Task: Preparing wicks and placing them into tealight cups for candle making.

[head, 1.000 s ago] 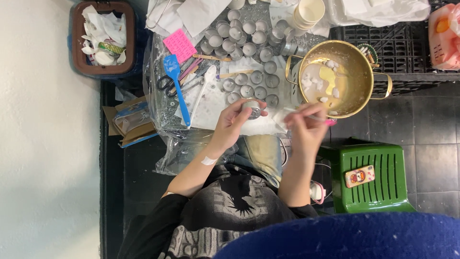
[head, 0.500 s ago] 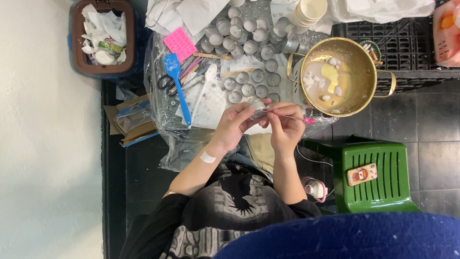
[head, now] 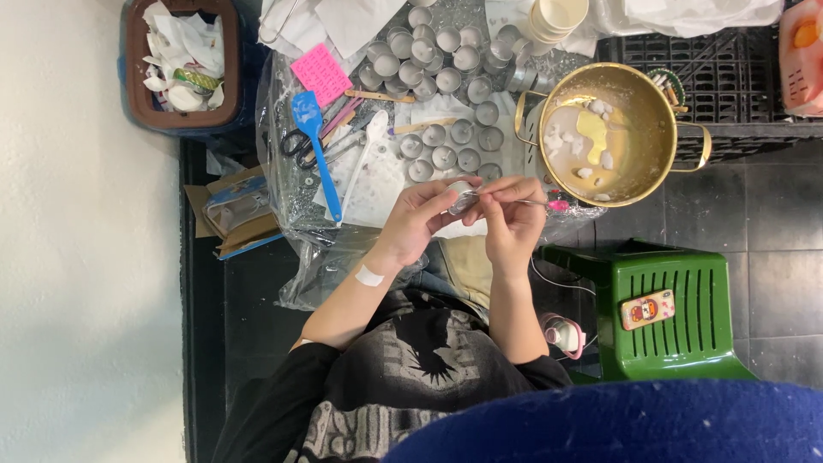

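Centrally, left hand (head: pixel 420 219) pinches a light, thin-walled tealight cup (head: pixel 460 196) by its rim; right hand (head: pixel 513 221) grips a pink-tipped tool (head: pixel 538 204).

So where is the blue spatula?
In the head view, the blue spatula lies on the plastic sheet left of the person's left hand, beside the scissors and below the pink mould.

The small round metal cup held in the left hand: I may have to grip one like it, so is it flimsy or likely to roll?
The small round metal cup looks thin-walled, so probably light and easily dented. The left hand pinches it by fingertips alone, suggesting little weight. On its side it would likely roll.
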